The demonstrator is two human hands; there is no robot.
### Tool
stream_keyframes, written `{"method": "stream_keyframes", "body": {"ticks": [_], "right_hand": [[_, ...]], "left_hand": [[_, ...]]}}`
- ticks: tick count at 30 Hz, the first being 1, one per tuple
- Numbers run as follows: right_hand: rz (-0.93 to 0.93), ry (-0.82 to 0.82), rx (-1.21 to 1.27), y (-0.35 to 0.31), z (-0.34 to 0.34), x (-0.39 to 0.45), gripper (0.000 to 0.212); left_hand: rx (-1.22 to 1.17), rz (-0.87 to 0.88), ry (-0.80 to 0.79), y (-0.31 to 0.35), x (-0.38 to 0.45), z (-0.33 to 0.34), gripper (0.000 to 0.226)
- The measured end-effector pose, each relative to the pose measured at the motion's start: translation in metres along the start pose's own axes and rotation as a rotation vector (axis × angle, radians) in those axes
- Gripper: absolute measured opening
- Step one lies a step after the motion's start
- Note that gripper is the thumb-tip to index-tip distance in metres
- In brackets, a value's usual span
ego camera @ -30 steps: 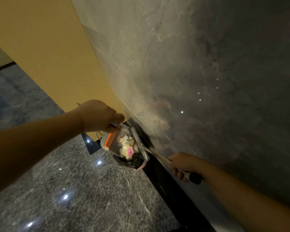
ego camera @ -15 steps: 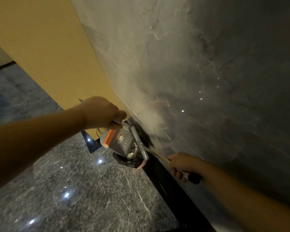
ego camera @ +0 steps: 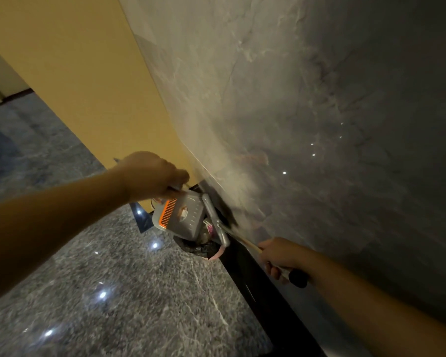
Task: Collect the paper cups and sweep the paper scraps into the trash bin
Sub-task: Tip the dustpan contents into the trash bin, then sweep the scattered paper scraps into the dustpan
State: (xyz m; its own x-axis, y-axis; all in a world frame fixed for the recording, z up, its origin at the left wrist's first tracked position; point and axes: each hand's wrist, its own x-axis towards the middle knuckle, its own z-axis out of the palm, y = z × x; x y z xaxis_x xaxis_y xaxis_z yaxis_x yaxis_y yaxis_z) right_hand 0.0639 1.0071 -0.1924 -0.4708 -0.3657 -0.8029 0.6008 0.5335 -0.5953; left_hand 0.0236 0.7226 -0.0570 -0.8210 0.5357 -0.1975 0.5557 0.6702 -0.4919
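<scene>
My left hand (ego camera: pixel 152 176) grips the handle of a grey dustpan (ego camera: pixel 184 217) with an orange comb edge. The pan is tipped over a trash bin (ego camera: pixel 198 247) lined with a black bag, which stands on the floor against the wall. A few paper scraps (ego camera: pixel 209 228), white and pink, show between the pan's lip and the bin. My right hand (ego camera: pixel 278 256) grips the wooden handle of a broom (ego camera: pixel 216 217), whose grey head lies beside the pan above the bin. No paper cups are in sight.
A polished grey marble wall (ego camera: pixel 294 112) rises right behind the bin, with a black baseboard (ego camera: pixel 255 287) along its foot. A yellow wall (ego camera: pixel 75 73) runs to the left. The speckled dark stone floor (ego camera: pixel 126 292) spreads below, with light spots reflected in it.
The dustpan has tipped further over the bin. The pile of white and pink scraps that lay in it has slid out; the pan now looks nearly empty. The right hand has barely moved.
</scene>
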Motion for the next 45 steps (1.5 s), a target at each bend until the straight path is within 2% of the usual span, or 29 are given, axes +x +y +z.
{"method": "stream_keyframes", "body": {"ticks": [4, 8, 14, 19, 22, 31, 36, 42, 45], "right_hand": [[-0.01, -0.009, 0.055, -0.004, 0.006, -0.002, 0.018], [-0.08, -0.006, 0.052, -0.009, 0.017, -0.005, 0.019], [-0.124, 0.003, -0.008, -0.019, 0.038, 0.003, 0.024], [-0.106, -0.013, 0.003, -0.02, 0.063, 0.013, 0.023], [-0.093, -0.004, -0.015, -0.021, 0.077, 0.019, 0.023], [-0.125, 0.068, 0.036, -0.027, 0.12, 0.028, 0.021], [-0.136, 0.061, 0.042, -0.036, 0.146, 0.024, 0.027], [-0.182, 0.025, -0.069, -0.049, 0.191, 0.015, 0.019], [-0.204, 0.0, -0.123, -0.055, 0.216, 0.019, 0.027]], "left_hand": [[-0.076, -0.208, 0.08, -0.021, -0.015, -0.009, 0.044], [-0.102, -0.308, 0.107, -0.03, -0.036, -0.009, 0.044], [-0.165, -0.445, 0.228, -0.043, -0.088, -0.004, 0.039], [-0.219, -0.55, 0.231, -0.042, -0.133, 0.011, 0.033], [-0.26, -0.639, 0.244, -0.039, -0.156, 0.024, 0.038], [-0.36, -0.768, 0.276, -0.047, -0.208, 0.044, 0.043], [-0.362, -0.817, 0.295, -0.052, -0.236, 0.054, 0.037], [-0.374, -0.895, 0.332, -0.053, -0.282, 0.069, 0.033], [-0.37, -0.985, 0.346, -0.047, -0.312, 0.077, 0.032]]}}
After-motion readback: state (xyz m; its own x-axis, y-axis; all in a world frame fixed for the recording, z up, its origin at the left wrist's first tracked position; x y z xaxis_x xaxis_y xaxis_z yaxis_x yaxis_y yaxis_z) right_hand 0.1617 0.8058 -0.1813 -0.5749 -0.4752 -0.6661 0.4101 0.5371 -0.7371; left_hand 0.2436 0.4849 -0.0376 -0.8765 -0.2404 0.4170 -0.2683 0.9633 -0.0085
